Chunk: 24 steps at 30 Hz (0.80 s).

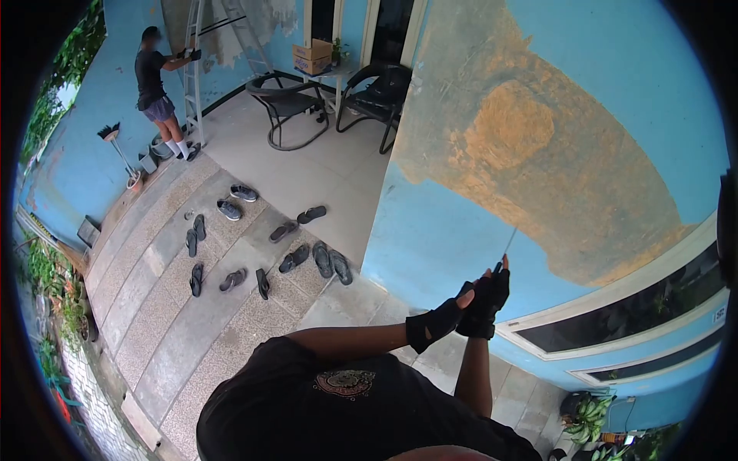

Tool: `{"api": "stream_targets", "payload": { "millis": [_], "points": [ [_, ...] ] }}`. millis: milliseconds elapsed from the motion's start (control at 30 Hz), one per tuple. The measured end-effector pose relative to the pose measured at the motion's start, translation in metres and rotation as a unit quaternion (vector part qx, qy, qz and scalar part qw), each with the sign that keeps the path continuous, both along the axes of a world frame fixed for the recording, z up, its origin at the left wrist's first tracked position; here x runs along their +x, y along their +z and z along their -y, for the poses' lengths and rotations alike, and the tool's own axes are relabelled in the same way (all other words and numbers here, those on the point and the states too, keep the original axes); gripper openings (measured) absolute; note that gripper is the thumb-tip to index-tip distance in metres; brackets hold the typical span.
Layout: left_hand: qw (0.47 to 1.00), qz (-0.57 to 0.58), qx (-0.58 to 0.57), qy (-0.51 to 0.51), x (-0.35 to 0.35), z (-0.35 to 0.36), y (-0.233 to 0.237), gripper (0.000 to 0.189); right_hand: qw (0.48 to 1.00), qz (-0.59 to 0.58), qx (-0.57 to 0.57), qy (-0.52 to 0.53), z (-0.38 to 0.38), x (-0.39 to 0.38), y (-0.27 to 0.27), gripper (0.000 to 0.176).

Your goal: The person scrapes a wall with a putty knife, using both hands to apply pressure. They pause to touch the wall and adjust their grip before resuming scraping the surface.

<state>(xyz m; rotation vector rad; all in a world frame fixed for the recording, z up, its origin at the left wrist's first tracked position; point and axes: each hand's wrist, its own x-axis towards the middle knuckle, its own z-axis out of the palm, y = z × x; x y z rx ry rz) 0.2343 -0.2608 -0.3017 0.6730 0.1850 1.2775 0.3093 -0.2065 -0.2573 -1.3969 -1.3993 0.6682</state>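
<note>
Both my hands wear black fingerless gloves and are close together in front of the blue wall (442,223). My right hand (486,306) is closed around the handle of a scraper (510,241), its thin metal blade seen nearly edge-on. Against it, my left hand (440,321) is closed too, thumb up, apparently on the same handle; the gloves hide most of the grip. The blade's tip meets the lower edge of a bare patch (584,177), where paint is gone and brown-orange plaster shows.
A person (156,92) stands by a ladder (192,84) at the far left. Black chairs (290,115) and cardboard boxes (311,58) are at the back. Several sandals and shoes (332,263) lie on the paving. A window (615,315) runs below the patch; potted plants (588,419) stand lower right.
</note>
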Motion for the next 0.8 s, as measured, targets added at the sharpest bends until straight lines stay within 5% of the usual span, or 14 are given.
{"api": "stream_targets", "payload": {
  "millis": [67,133,200,233,267,300,467,533,667,733,800],
  "points": [
    [0.997,-0.021,-0.014,-0.069,-0.013,0.002,-0.015,0.094,0.979,0.083,0.168,-0.076,-0.015,0.017,-0.023,0.053],
    [0.993,-0.072,-0.083,-0.045,-0.038,-0.001,-0.011,0.097,0.966,0.08,0.219,-0.112,0.0,0.003,-0.01,0.052],
    [0.99,-0.064,-0.123,-0.009,-0.05,-0.013,-0.033,0.093,0.97,0.117,0.201,-0.076,0.034,-0.025,0.004,0.05],
    [0.996,-0.032,-0.065,-0.058,-0.059,-0.003,-0.016,0.093,0.982,0.122,0.131,-0.053,0.054,-0.046,0.016,0.049],
    [0.994,0.002,-0.005,-0.109,-0.066,0.006,0.002,0.093,0.969,0.162,0.18,-0.039,0.047,-0.053,-0.015,0.049],
    [0.995,-0.099,-0.012,-0.027,-0.066,0.012,-0.014,0.091,0.978,0.101,0.171,-0.058,0.049,-0.062,-0.03,0.049],
    [0.986,-0.04,0.011,-0.164,-0.139,0.062,0.004,0.083,0.991,-0.02,0.035,-0.131,0.075,-0.072,-0.042,0.051],
    [0.972,-0.185,-0.009,-0.146,-0.166,0.07,-0.004,0.078,0.986,-0.026,0.114,-0.117,0.089,-0.072,-0.06,0.052],
    [0.978,-0.175,0.012,-0.115,-0.187,0.084,-0.016,0.069,0.996,0.042,0.031,-0.077,0.141,-0.088,-0.067,0.054],
    [0.974,-0.197,0.022,-0.113,-0.191,0.091,-0.012,0.067,0.992,0.057,0.088,-0.065,0.147,-0.086,-0.094,0.055],
    [0.97,-0.218,0.026,-0.104,-0.191,0.104,-0.008,0.064,0.999,-0.045,-0.016,-0.006,0.16,-0.086,-0.096,0.054]
  ]
}}
